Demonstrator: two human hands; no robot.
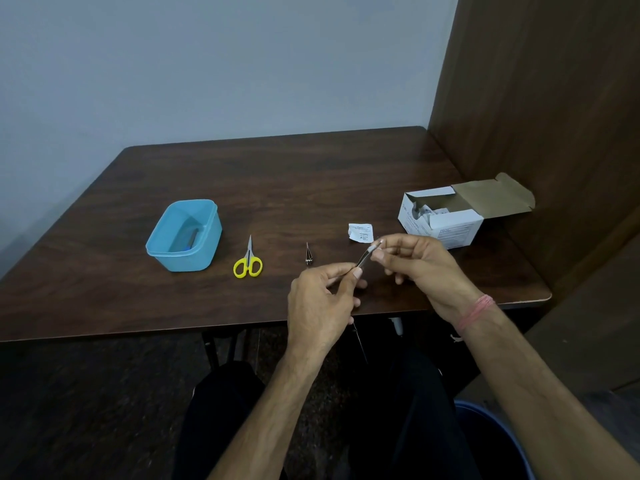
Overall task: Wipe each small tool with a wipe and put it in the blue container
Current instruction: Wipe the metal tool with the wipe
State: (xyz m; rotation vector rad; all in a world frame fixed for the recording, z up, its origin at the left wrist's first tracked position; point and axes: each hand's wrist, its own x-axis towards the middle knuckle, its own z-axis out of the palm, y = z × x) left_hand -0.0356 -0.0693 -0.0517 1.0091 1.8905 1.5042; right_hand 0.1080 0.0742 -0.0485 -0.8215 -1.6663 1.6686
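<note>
- Both hands are raised over the counter's (242, 174) near edge, holding one thin metal tool (363, 260) between them.
- Left hand (320, 299) pinches the tool's lower end.
- Right hand (412, 261) pinches a small white wipe (373, 247) round its upper end.
- Scissors (248, 261) and another small tool (308, 254) lie between the hands and the blue container (207, 244).
</note>
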